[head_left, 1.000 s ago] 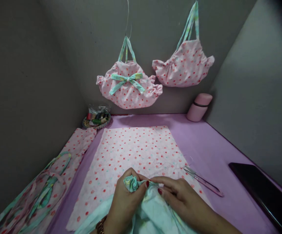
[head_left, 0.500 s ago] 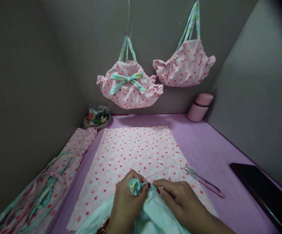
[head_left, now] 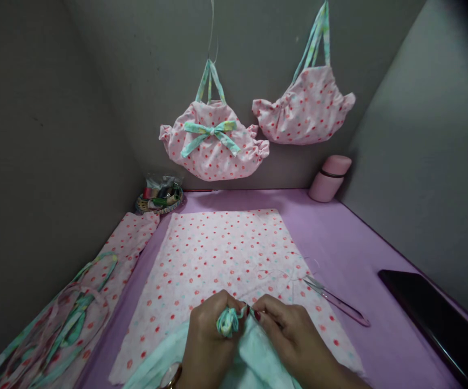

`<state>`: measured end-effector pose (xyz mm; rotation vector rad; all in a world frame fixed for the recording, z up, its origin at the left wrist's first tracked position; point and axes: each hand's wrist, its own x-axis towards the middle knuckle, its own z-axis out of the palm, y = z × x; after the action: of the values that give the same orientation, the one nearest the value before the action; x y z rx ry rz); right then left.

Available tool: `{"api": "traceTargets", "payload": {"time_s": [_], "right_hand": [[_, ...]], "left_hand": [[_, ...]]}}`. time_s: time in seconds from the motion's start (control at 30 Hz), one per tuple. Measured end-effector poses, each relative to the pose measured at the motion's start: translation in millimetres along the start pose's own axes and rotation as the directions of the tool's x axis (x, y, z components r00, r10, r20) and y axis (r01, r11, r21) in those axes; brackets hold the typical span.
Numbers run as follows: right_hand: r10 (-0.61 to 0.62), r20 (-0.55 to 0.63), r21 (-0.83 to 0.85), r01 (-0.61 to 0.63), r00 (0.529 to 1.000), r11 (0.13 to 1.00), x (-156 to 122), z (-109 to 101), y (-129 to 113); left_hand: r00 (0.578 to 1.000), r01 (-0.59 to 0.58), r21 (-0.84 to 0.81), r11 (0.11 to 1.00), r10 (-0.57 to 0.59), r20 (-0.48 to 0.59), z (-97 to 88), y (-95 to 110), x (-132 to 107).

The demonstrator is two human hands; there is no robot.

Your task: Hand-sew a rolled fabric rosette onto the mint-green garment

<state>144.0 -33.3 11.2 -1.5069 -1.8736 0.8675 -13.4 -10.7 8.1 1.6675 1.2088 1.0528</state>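
Observation:
My left hand [head_left: 213,329] is closed on mint-green fabric [head_left: 253,351], with a gathered, ruffled bunch [head_left: 228,322] of it poking out by the thumb. Close beside it, my right hand [head_left: 288,329] pinches the same fabric at a narrow edge, its fingertips almost meeting the left ones. Whether a needle is between the fingers, I cannot make out. The rest of the mint cloth drapes below both hands. Under them lies a pink dotted cloth [head_left: 217,243], with loose thread on its right part. Thread snips or scissors [head_left: 337,302] rest at that cloth's right edge.
Two pink dotted fabric bags, one with a bow [head_left: 213,140] and one plain [head_left: 306,108], hang at the back wall. A basket of thread spools [head_left: 158,200], a pink bottle [head_left: 331,178], a black phone-like object [head_left: 432,319] and fabric strips [head_left: 72,319] lie around the purple table [head_left: 331,232].
My right hand has drawn slightly closer to the left. The left wrist has turned a little, showing more of the watch, and the ruffled bunch has shifted slightly down and right.

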Motion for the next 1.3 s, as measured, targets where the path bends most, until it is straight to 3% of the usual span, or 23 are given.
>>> {"api": "traceTargets", "payload": {"time_s": [0.17,0.27,0.37,0.5,0.73,1.07,1.3], "right_hand": [[0.093,0.028,0.370,-0.097,0.995,0.924,3,2,-2],[0.121,0.045,0.503,-0.127,0.992,0.855,3,4,-1],[0.120,0.041,0.488,-0.125,0.992,0.864,1,6,0],[0.061,-0.012,0.324,-0.053,0.998,0.945,-1,8,2],[0.044,-0.068,0.242,-0.026,0.997,0.970,-3,5,3],[0.013,-0.026,0.316,-0.004,1.000,0.949,0,-2,4],[0.073,0.098,0.495,-0.112,0.993,0.862,4,-9,6]], "left_hand": [[0.965,-0.256,0.051,0.965,0.259,-0.046,2.0,-1,-2],[0.958,-0.282,0.076,0.956,0.285,-0.040,2.5,-2,-3],[0.975,-0.213,0.035,0.976,0.215,-0.059,4.4,0,-5],[0.993,-0.090,-0.123,0.988,0.080,-0.083,7.7,4,-7],[0.994,0.102,-0.277,0.955,-0.111,-0.016,5.2,4,0],[0.962,0.254,-0.478,0.841,-0.271,0.034,4.7,9,8],[0.941,0.336,-0.545,0.768,-0.296,0.162,1.5,5,12]]}}
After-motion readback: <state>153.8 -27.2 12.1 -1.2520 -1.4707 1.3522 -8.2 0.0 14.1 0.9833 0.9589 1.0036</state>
